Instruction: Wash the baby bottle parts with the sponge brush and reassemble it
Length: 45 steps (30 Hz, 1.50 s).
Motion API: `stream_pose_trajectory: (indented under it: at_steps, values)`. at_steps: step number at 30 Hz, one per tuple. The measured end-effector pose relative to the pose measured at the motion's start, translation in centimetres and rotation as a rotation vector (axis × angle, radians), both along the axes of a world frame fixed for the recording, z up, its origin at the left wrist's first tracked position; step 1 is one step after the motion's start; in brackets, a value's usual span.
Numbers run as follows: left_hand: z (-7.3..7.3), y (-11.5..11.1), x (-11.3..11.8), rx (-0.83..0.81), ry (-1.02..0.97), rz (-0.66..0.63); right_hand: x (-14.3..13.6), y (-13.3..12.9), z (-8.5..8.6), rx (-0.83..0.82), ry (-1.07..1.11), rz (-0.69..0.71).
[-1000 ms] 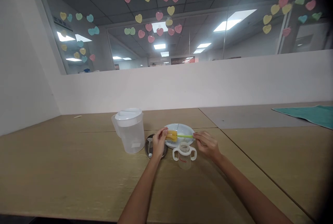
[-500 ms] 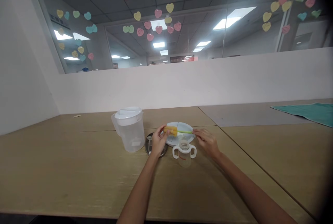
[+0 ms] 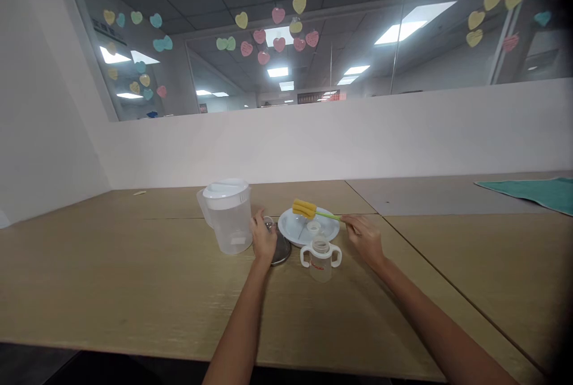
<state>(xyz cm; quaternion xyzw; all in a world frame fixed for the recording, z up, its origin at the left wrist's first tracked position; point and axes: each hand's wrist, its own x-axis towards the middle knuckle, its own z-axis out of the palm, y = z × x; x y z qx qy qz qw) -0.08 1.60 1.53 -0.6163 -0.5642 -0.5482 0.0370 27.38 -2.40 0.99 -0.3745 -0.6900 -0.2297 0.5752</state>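
The left hand [image 3: 263, 240] covers the 9 o'clock side of a dark metal dish [image 3: 282, 252], and whether its fingers grip the small translucent loop [image 3: 268, 219] at their 1 o'clock is unclear. The right hand [image 3: 364, 237] hides the tail of the sponge brush's [image 3: 304, 209] green handle [image 3: 328, 215]. A two-handled bottle [image 3: 321, 267] blocks the plate's [image 3: 286, 228] rim at 5 o'clock; its red lettering [image 3: 317, 266] is too small to read, like the marks on the heart-shaped notes [image 3: 246, 49] toward 12 o'clock. A pale sliver [image 3: 139, 193] at 9 o'clock defies identification. The edges cut the teal cloth [image 3: 537, 192] at 3 o'clock, the left forearm [image 3: 242, 319] at 7 and the right forearm [image 3: 430, 313] at 4
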Motion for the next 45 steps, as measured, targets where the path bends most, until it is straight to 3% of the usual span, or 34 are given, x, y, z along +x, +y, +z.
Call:
stream_pose_trajectory:
  at_steps: [4, 7, 12, 15, 19, 25, 28, 31, 36, 41, 45]
  values:
    - [-1.7, 1.1, -0.4, -0.159, 0.13, -0.036, 0.1, 0.3, -0.3, 0.007, -0.019, -0.02]
    - [-2.1, 1.3, -0.5, -0.217, 0.194, -0.068, 0.1, 0.5, -0.4, -0.009, -0.018, -0.028]
    - [-1.5, 0.8, -0.7, -0.225, 0.421, -0.139, 0.2, 0.7, -0.7, -0.031, -0.031, -0.039]
    - [-0.9, 0.3, -0.6, -0.184, 0.528, -0.1, 0.2, 0.8, -0.8, -0.05, -0.04, -0.045]
    - [-0.3, -0.3, -0.2, -0.212, 0.517, 0.017, 0.2, 0.8, -0.6, -0.061, -0.023, -0.081]
    - [0.7, -1.2, 0.4, -0.27, 0.484, 0.045, 0.3, 0.7, -0.4, -0.14, 0.066, -0.163]
    - [1.6, -2.1, 1.2, -0.178, 0.416, -0.038, 0.4, 0.8, -0.3, -0.209, 0.149, -0.175]
    - [2.4, -2.8, 2.7, -0.113, 0.366, -0.217, 0.5, 0.7, 0.0, -0.306, 0.251, -0.198]
    - [3.6, -1.6, 5.6, -0.223, 0.5, -0.564, 0.7, 0.4, 0.7, -0.442, 0.474, -0.208]
    - [4.6, 0.9, 8.5, -0.508, 0.714, -0.657, 1.0, 0.4, 1.0, -0.474, 0.544, -0.173]
    - [4.0, 2.0, 10.0, -0.531, 0.701, -0.633, 1.0, 0.4, 1.1, -0.459, 0.565, -0.148]
